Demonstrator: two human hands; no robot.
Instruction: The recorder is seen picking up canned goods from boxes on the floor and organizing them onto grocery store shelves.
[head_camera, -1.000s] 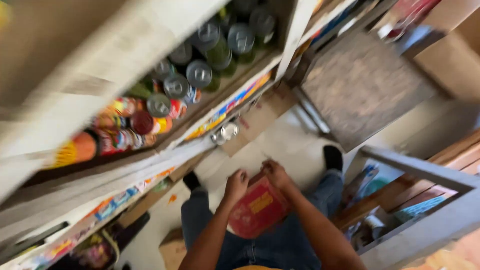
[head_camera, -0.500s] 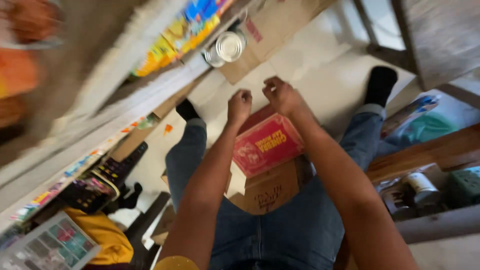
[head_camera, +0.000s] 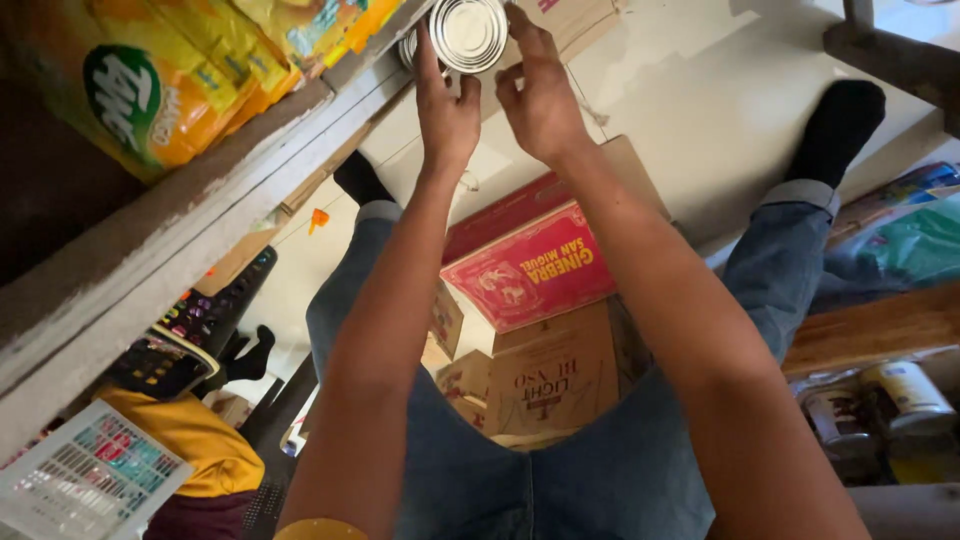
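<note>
Far left: yellow packets (head_camera: 170, 75) on a pale wooden shelf (head_camera: 190, 215). At the shelf's front edge, top centre, a silver tin can (head_camera: 468, 32), shiny end facing the camera. Left hand (head_camera: 445, 105) grips its left rim; right hand (head_camera: 540, 90) clasps its right side, fingers curled over. Below the forearms, a red carton (head_camera: 530, 268) rests on brown boxes (head_camera: 550, 380).

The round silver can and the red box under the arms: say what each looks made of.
The round silver can, held between the left hand and right hand: apparently metal, with a bright ringed end. The red box: probably cardboard, matte printed, with folded edges.
</note>
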